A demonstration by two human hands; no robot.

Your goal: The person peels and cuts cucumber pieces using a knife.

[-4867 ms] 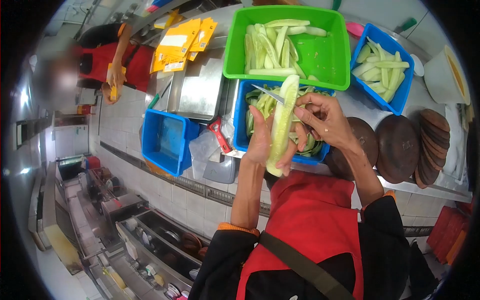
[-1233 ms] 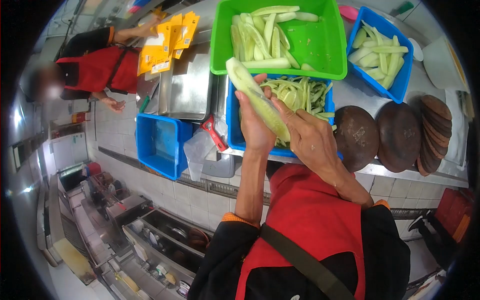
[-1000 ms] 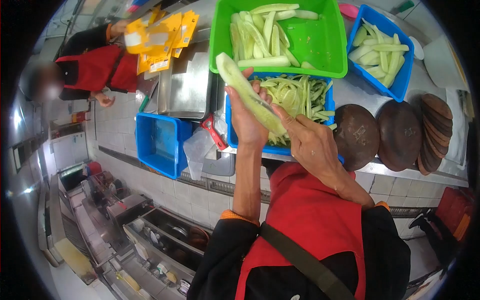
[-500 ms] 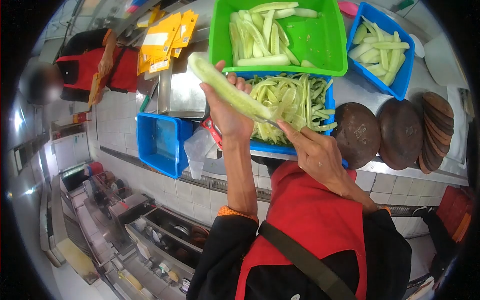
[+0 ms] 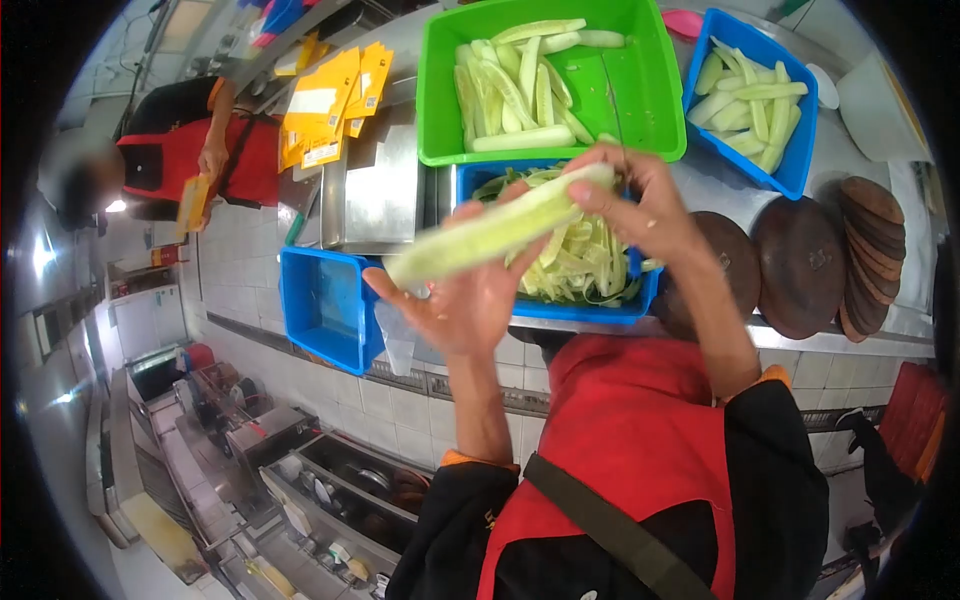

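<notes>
A peeled cucumber half (image 5: 490, 234), seeds showing and blurred at its lower end, is held across the front of me over the peel tub. My right hand (image 5: 645, 205) pinches its upper right end between thumb and fingers. A thin dark line rising above that hand may be a knife seen edge-on; I cannot tell. Under the cucumber, my left hand (image 5: 460, 310) is turned palm up with thumb and fingers spread. Behind both hands, a blue tub (image 5: 590, 312) holds a heap of pale green strips (image 5: 580, 262), partly hidden by my hands.
A green tub (image 5: 650, 90) with peeled cucumber pieces stands behind. Another blue tub (image 5: 797, 180) of pieces is at right, near dark round boards (image 5: 797, 265). At left are a blue bin (image 5: 325, 335), a steel pan (image 5: 370, 205), yellow packets (image 5: 325, 95) and a person (image 5: 200, 150).
My right hand has moved up from the cucumber's lower end to its other end. The left hand has opened, and the cucumber has swung so its raised end points right.
</notes>
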